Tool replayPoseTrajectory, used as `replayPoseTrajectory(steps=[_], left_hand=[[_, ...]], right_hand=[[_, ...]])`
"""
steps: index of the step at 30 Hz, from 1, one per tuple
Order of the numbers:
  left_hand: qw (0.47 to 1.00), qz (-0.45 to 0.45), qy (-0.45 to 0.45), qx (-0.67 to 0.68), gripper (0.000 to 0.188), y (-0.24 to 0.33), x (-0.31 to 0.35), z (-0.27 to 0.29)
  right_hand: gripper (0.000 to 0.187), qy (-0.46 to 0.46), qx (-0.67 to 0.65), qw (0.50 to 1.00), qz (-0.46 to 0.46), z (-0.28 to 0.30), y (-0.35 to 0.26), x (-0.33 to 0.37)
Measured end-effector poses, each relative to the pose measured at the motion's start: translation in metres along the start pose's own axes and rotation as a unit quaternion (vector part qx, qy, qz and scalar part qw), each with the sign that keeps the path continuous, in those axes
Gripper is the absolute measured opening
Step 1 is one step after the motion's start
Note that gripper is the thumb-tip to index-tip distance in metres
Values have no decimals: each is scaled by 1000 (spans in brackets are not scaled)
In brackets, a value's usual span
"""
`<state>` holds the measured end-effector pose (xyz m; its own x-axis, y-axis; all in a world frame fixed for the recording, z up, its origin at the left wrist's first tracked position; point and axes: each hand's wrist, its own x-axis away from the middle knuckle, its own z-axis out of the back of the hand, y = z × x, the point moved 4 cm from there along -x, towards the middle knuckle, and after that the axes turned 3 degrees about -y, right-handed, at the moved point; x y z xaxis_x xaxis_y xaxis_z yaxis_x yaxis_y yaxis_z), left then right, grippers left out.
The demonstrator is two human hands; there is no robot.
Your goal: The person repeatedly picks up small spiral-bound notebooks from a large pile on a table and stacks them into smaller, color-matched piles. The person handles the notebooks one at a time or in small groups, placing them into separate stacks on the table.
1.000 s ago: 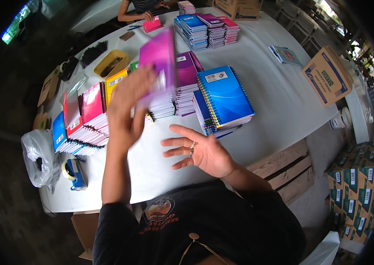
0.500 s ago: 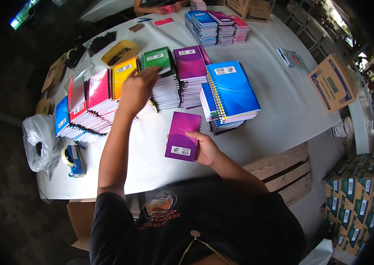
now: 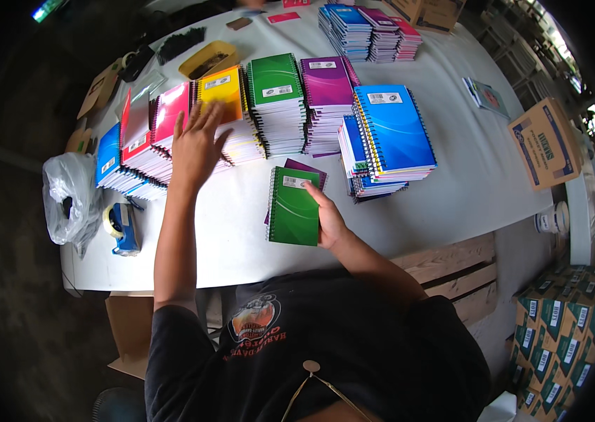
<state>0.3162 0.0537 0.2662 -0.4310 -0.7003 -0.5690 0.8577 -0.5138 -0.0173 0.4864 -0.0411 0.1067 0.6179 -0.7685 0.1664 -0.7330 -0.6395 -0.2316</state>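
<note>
My right hand (image 3: 328, 219) grips a green spiral notebook (image 3: 294, 211) lying over a purple notebook (image 3: 306, 167), whose edges stick out behind it. Fingers apart, my left hand (image 3: 199, 144) reaches to the stack of yellow notebooks (image 3: 221, 90) and is nearest to its front edge; whether it touches is unclear. Along the row stand stacks of blue (image 3: 108, 151), red (image 3: 136, 146), pink (image 3: 171, 111), green (image 3: 274, 83) and purple notebooks (image 3: 327, 79). To the right of the held pair rises a mixed pile topped by a blue notebook (image 3: 394, 130).
A tape dispenser (image 3: 123, 231) and a clear plastic bag (image 3: 71, 197) are at the left edge. Behind the row sits a yellow tray (image 3: 207, 59). More notebook stacks (image 3: 351, 34) stand far back. A cardboard box (image 3: 545, 144) is at the right edge, with cartons (image 3: 557, 337) below.
A green notebook now lies over the purple one in my right hand. My left hand has moved from the green stack leftward to the yellow one. The whole view has shifted slightly.
</note>
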Motion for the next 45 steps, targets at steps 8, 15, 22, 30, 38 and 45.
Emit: replayPoseTrajectory(steps=[8,15,22,30,38,45], left_hand=[[985,33,32,166,54,10,3,4],[861,85,134,484,15,-8,19,11],[954,-48,-134,263,38,16,43,-19],[987,141,70,-36,32,-67,66,18],[984,-90,-52,145,40,40,97,18],[974,219,-35,-41,89,-136,53,20]], right_hand=[[53,34,22,998,-41,8,-5,2],[69,2,51,998,-34,8,-6,-3],[61,-60,132,987,-69,5,8,10],[52,4,26,999,-24,15,4,-5],[51,24,28,999,35,25,0,-15],[37,34,25,999,-20,24,14,-10]])
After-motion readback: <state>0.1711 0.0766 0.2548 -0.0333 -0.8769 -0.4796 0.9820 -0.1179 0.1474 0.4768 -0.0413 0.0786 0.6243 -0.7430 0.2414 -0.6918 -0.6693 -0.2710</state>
